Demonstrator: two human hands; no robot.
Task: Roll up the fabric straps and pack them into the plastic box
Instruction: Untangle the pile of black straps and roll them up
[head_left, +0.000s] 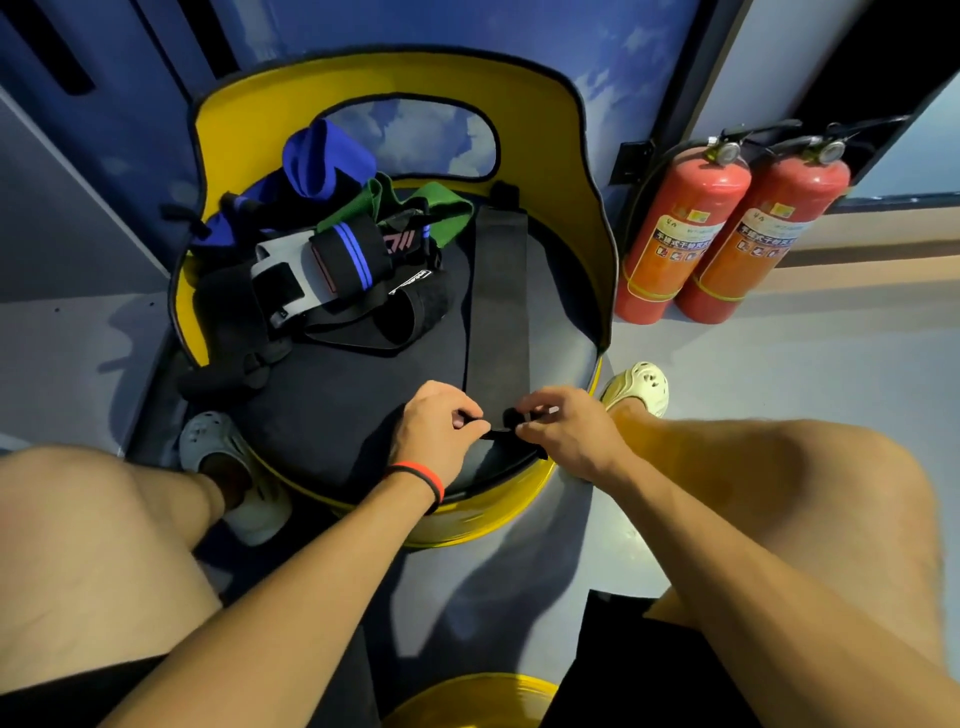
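Now, strap (498, 301): black, flat along the seat (337, 405), near end at front edge.
My left hand (434, 431): pinches that end.
My right hand (569, 431): pinches it too.
Pile (337, 254): other straps, back left.

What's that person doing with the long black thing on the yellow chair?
A seated person pinches the near end of a long black strap with the left hand and right hand, seemingly starting to roll it. It lies flat across the yellow chair seat. A tangled pile of other straps sits behind. No plastic box is in view.
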